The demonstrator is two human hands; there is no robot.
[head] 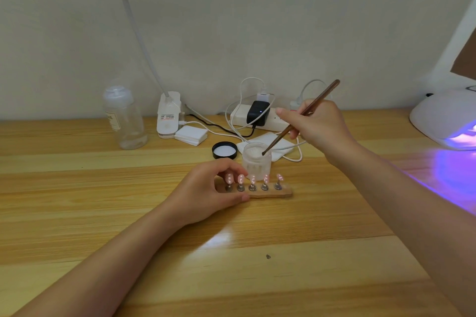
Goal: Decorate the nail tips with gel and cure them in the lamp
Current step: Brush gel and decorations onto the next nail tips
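Note:
A small wooden holder [279, 192] lies at mid-table with several pink nail tips [265, 178] standing on metal pegs. My left hand [206, 193] grips the holder's left end, thumb at its front edge and fingers behind the tips. My right hand [316, 125] holds a brown brush [304, 113] like a pen. The brush tip dips into an open frosted jar [257, 159] just behind the holder. The white curing lamp [443, 113] sits at the right edge, glowing purple.
The jar's black lid [224, 150] lies left of the jar. Behind stand a clear bottle [126, 118], a clip lamp base [168, 116], white pads [191, 135], a power strip [260, 118] with cables, and a white wipe [279, 145]. The wall runs along the table's back.

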